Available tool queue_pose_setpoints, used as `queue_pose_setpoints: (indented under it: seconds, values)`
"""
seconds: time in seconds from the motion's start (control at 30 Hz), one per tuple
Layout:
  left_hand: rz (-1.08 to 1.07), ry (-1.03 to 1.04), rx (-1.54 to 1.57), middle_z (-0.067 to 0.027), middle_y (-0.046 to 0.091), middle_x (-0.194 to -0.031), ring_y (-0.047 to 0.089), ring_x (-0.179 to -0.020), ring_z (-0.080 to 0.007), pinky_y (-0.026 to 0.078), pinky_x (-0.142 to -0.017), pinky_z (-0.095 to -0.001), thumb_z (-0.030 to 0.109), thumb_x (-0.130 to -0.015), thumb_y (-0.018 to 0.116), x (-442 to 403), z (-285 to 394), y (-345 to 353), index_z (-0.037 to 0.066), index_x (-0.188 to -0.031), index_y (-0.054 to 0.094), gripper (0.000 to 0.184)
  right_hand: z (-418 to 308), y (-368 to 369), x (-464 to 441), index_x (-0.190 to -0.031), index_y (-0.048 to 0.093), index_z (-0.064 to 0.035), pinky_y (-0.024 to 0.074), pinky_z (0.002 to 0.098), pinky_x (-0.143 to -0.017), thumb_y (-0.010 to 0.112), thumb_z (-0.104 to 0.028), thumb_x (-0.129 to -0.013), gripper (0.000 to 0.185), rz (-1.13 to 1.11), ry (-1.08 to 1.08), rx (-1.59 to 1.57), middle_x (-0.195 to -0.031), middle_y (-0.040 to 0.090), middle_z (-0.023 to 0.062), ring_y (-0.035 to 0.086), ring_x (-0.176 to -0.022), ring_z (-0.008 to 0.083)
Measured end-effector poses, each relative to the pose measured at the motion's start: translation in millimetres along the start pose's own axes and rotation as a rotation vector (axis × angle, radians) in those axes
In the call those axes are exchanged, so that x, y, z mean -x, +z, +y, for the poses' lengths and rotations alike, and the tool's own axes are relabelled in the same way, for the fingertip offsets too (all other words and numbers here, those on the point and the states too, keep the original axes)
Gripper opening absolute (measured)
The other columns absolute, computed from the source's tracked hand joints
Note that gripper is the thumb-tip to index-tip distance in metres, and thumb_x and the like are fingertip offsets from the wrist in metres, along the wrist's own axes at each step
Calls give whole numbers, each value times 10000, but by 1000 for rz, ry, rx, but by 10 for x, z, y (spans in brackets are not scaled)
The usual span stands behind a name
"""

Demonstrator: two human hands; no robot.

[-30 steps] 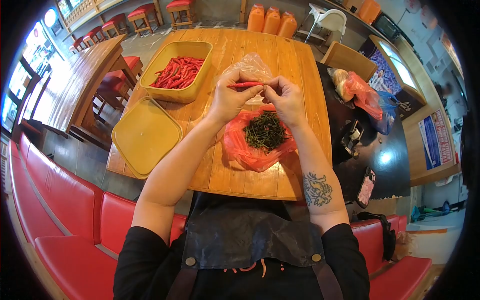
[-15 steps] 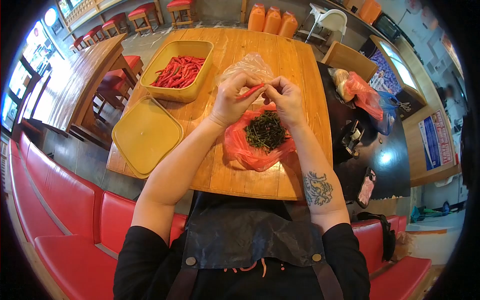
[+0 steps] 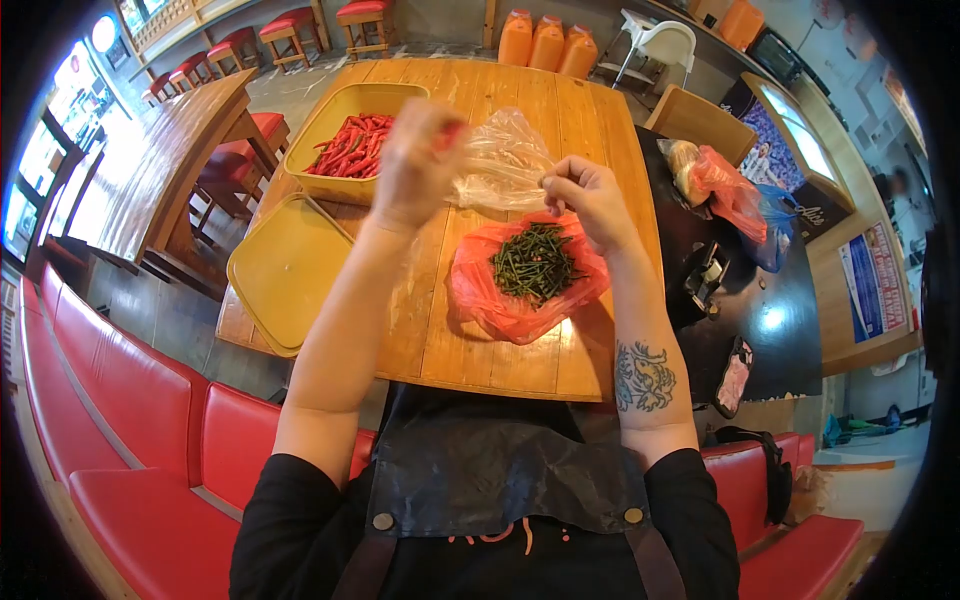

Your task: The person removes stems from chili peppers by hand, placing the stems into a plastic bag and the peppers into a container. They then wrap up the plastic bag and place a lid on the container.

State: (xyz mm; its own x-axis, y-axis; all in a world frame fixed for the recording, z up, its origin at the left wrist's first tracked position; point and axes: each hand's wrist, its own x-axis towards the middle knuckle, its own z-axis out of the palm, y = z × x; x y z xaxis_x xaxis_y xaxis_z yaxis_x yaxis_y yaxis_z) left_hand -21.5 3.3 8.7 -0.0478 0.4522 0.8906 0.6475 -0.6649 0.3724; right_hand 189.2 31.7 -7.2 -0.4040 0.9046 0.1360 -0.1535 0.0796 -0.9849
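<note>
Beside the right edge of a yellow tub of red chilies, my left hand is lifted and smeared by motion. Something red shows at its fingers, probably a chili. My right hand is closed in a pinch above the red plastic bag; whatever its fingertips hold is too small to name. Green stems lie heaped in that open bag. A clear plastic bag lies crumpled between the hands, farther back on the wooden table.
The yellow lid lies at the table's left edge. On the black table at the right are tied plastic bags, a dark object and a pink-patterned phone. Orange jugs stand behind the table.
My hands have parted. The left moved left toward the tub, with red at its fingers, and the right moved slightly right and down. The clear bag is now more exposed.
</note>
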Motion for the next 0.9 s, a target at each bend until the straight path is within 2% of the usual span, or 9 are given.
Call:
queue_pose_setpoints:
  seconds: [0.07,0.2,0.3,0.43,0.5,0.53,0.6,0.73,0.9]
  values:
    - [-13,-108,-276,-140,532,-866,516,-828,-298,431,-727,-363,6,-738,567,-81,-147,-212,31,-878,550,143,-99,-52,51,-731,556,-10,418,237,-540,586,-81,-779,90,-244,41,205,-643,538,17,504,-579,98]
    - [-171,-394,-702,-185,507,-1015,482,-969,-340,405,-844,-384,16,-753,527,-12,-532,-477,36,-1029,547,277,-152,-99,106,-724,574,-7,416,242,-542,625,-76,-742,87,-371,-15,570,-648,555,21,509,-593,95]
    - [-176,-490,-949,-206,486,-1070,455,-1027,-345,386,-886,-391,26,-760,516,43,-548,-478,28,-1082,532,323,-331,7,163,-734,579,-4,424,246,-578,696,-77,-686,146,-421,144,917,-630,549,38,505,-608,97]
    - [-117,-167,-562,-170,544,-1014,505,-983,-294,404,-844,-380,45,-757,553,-74,-285,-263,24,-1031,561,275,-16,-154,38,-751,589,-12,436,281,-591,664,-97,-722,117,-394,-35,784,-640,560,57,527,-606,162]
    - [-298,-285,-92,-154,573,-938,550,-887,-281,436,-781,-357,65,-768,562,-54,-99,68,12,-967,585,206,144,-216,-54,-788,612,-34,447,303,-647,598,-63,-739,59,-16,-508,1008,-754,588,92,561,-712,239]
    - [-437,-296,-57,-151,594,-866,583,-804,-270,457,-726,-339,69,-779,556,-10,-51,248,5,-915,598,156,179,-254,-70,-788,612,-34,447,303,-647,598,-63,-739,59,-6,-509,1009,-754,588,92,561,-712,239]
    - [-683,-242,-12,-173,610,-844,596,-804,-279,460,-710,-349,71,-765,559,107,-60,600,0,-909,600,166,217,-327,-83,-835,635,-71,419,389,-755,561,-122,-737,133,-53,-72,1189,-893,600,121,544,-892,305]
    - [-976,-344,-82,-182,616,-823,593,-810,-299,459,-706,-366,101,-734,602,219,-137,946,-11,-889,598,192,100,-327,-4,-842,637,-75,393,397,-831,493,-22,-706,205,-134,-15,1350,-961,568,85,501,-987,257]
    - [-885,-66,-144,-180,618,-840,591,-832,-320,461,-720,-389,140,-716,601,272,-217,1073,24,-863,618,188,130,-373,-37,-852,630,-67,410,401,-806,493,-37,-713,198,-128,85,1351,-963,563,92,519,-945,285]
